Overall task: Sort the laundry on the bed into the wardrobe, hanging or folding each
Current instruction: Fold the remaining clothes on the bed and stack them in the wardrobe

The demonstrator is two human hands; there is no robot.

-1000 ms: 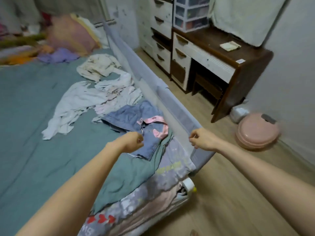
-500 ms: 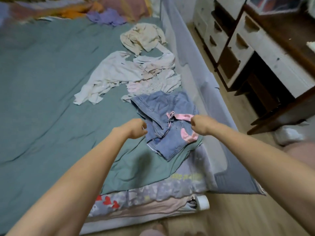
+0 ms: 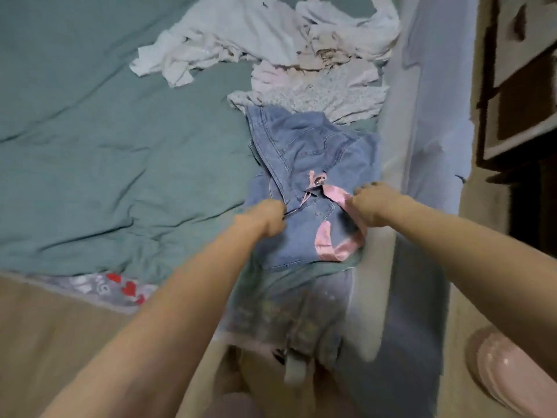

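A blue denim garment (image 3: 304,158) with a pink ribbon (image 3: 334,248) lies crumpled near the bed's right edge on the green sheet (image 3: 105,146). My left hand (image 3: 265,218) is curled at the garment's left edge, where a thin dark strip shows by the knuckles. My right hand (image 3: 373,203) is curled on the pink ribbon at the garment's right side. Behind the denim lie a pale floral piece (image 3: 319,95) and white and beige clothes (image 3: 241,34). The wardrobe is out of view.
A grey padded bed rail (image 3: 422,122) runs along the bed's right side. Beyond it stands a dark wooden desk with white drawers (image 3: 521,86). A pink round object (image 3: 512,375) sits on the wooden floor at lower right. A patterned mattress edge (image 3: 120,288) shows below the sheet.
The view has tilted down and closer to the bed. Both hands have moved forward onto the denim garment, the right one now on the pink ribbon.
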